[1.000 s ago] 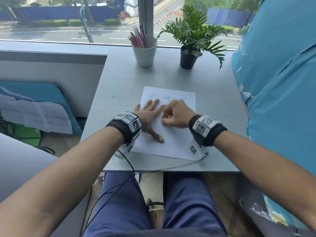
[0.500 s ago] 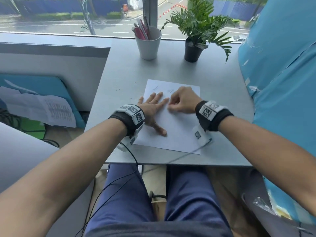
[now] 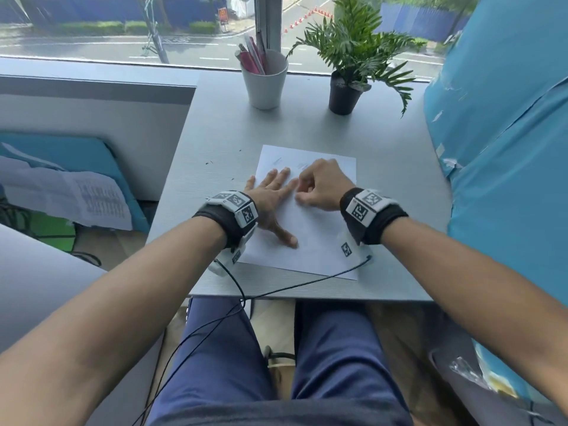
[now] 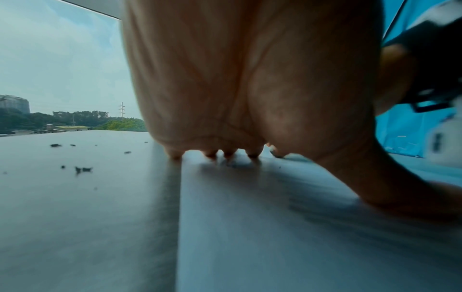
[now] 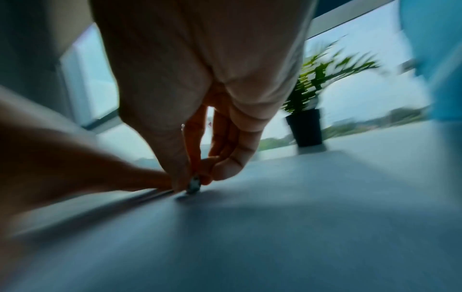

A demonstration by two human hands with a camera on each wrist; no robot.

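desk: grey; I see the sheet near its front edge.
sheet: white, faint print at its far end, unreadable to me.
left hand: fingers straight, pressing the sheet flat.
right hand: just beside it, fingers curled.
wrist tags: black-and-white square codes.
small grey object: pinched against the sheet.

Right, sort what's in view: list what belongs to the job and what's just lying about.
In use: sheet of paper; left hand, flat on it; right hand, pinching a small grey piece.
Lying about: pen cup; potted plant; dark crumbs.
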